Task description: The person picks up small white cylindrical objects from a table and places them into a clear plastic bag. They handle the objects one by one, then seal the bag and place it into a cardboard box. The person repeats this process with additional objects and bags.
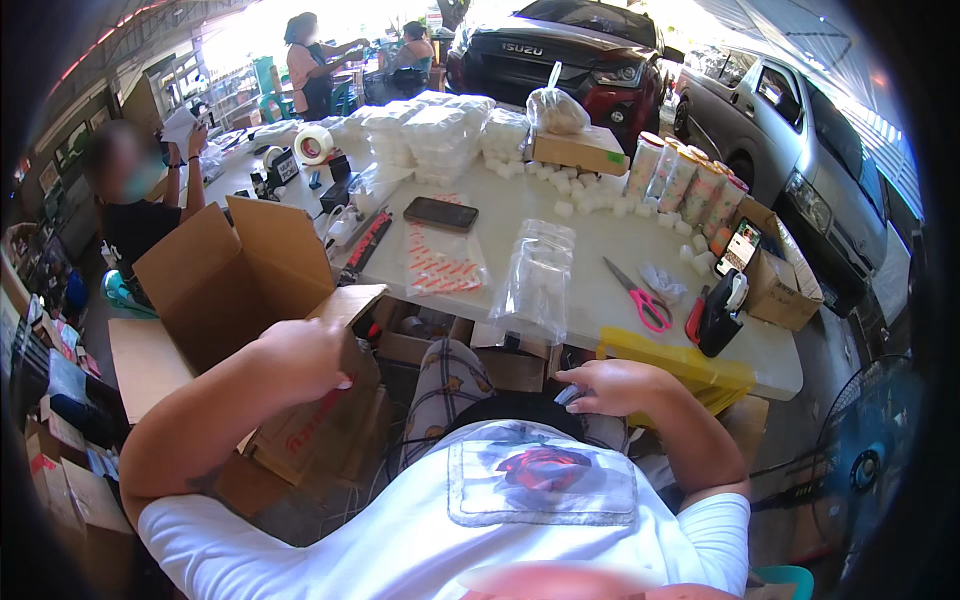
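Note:
My left hand (304,354) curls over the near edge of an open cardboard box (251,292), whose flaps stand up on my left. Close to my lap, the fingers of my right hand (619,386) pinch a small shiny item (571,394), too small to identify. Before me on the white table (592,247), clear plastic bags (536,274) hang slightly over the front edge. A dark smartphone (441,214) rests on a plastic sleeve with orange print (444,262). Pink-handled scissors (646,304) lie to the right, beside a crumpled bit of plastic (663,282).
A black tape dispenser (724,311), a red stapler-like tool (696,313) and a yellow plastic bag (675,367) sit front right. Behind are patterned tubs (701,184), white cubes (592,201) and stacked white packs (442,139). A person (135,195) sits left; a fan (862,469) stands right.

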Tool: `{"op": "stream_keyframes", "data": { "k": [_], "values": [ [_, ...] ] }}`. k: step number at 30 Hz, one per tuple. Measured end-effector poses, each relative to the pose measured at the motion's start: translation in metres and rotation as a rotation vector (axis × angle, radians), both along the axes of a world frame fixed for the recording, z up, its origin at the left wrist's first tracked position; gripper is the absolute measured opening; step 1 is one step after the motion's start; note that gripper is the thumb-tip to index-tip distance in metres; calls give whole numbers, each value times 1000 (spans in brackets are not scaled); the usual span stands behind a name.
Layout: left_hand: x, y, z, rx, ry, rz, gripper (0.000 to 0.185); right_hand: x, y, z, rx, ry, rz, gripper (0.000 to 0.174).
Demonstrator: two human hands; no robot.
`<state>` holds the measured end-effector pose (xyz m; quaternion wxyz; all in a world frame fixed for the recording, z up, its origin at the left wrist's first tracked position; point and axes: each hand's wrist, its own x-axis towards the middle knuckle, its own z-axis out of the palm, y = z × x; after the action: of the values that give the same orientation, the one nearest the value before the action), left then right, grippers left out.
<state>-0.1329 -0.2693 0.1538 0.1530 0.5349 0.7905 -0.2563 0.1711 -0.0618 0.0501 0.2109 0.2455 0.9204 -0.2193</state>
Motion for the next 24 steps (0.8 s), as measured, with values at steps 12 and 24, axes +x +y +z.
{"op": "stream_keyframes", "data": {
  "k": [12,24],
  "values": [
    [99,227,-54,115,-130,-643,78,-31,43,-118,631,960,-369,72],
    [33,178,-217,984,-896,-235,101,1,89,-136,734,990,-405,55]
  ]
}}
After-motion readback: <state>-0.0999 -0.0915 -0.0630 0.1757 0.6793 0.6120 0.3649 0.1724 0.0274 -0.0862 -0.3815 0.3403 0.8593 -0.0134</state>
